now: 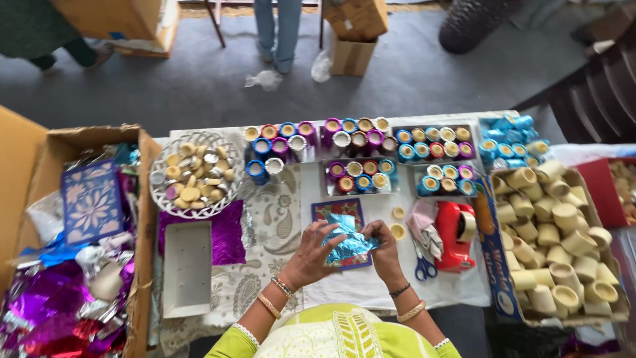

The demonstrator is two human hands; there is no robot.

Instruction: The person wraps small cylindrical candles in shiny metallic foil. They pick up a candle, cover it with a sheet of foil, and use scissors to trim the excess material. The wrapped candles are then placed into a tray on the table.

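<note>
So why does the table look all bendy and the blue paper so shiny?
Head view: the wide lens bows the table edge and leans the box of cups outward; soft even daylight, hardly any shadows; the blue foil between the left hand and right hand glints, as does the foil in the left box; hands slightly soft.

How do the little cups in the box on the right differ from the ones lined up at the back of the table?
The cups in the cardboard box are bare cream, while the lined-up cups are wrapped in shiny blue, purple, red and pink foil. The boxed ones lie heaped and tilted every way; the wrapped ones stand upright in neat rows, some in trays. Both look like small round cups of similar size.
</note>
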